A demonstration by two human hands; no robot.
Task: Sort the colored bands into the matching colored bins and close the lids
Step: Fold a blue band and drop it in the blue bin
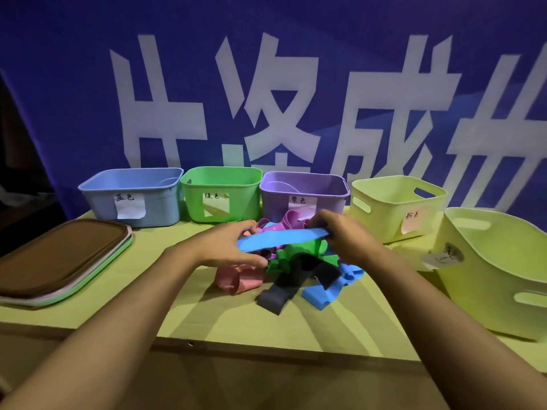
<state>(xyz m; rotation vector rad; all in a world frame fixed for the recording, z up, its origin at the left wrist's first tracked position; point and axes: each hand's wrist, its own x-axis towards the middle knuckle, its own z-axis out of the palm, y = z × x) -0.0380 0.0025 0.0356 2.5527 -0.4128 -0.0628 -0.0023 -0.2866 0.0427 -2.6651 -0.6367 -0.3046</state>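
One head-worn view — close, looking forward and down over the table (183,315).

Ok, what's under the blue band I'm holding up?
Under the blue band lies the band pile: purple, green, black, pink. Your hands hide the rest.

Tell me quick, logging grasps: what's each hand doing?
Left hand: grips one end of the flat blue elastic band.
Right hand: grips the band's other end.

Dim, blue-tinted light, soft streaked shadows on the table (207,321), wide-angle bending at edges.
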